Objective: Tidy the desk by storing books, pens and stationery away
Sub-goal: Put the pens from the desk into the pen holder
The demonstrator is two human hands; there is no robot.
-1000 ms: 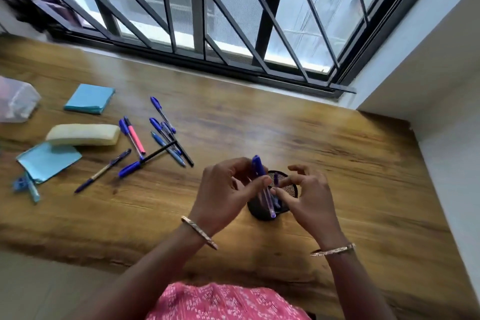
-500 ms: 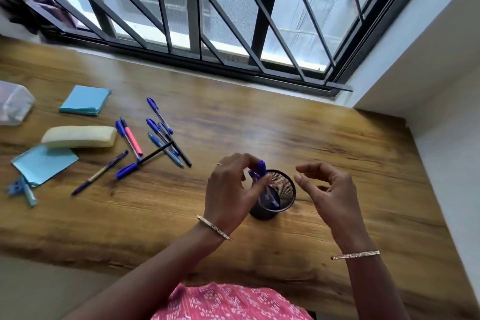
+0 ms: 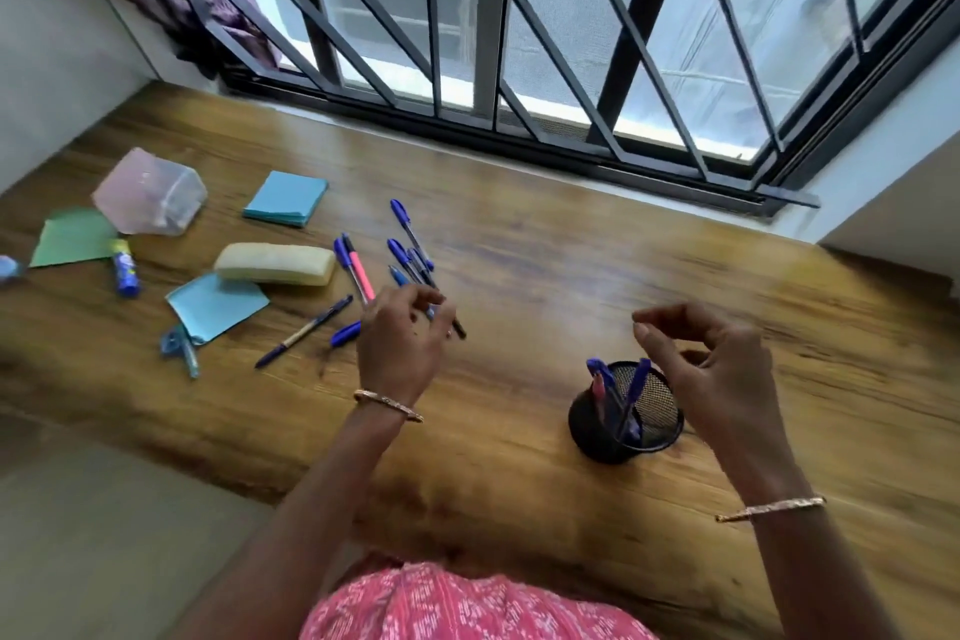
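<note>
Now | pen stowed in holder | left grip moved to loose pens for next, hold unclear | right grip slack, empty

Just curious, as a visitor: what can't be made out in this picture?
Head view:
- Whether the left hand grips a pen: it covers the loose pens.
- Pen count in the cup: mesh and overlap hide it.
- Blue thing at the left edge: cut off.
- Glue stick label: too small.
</note>
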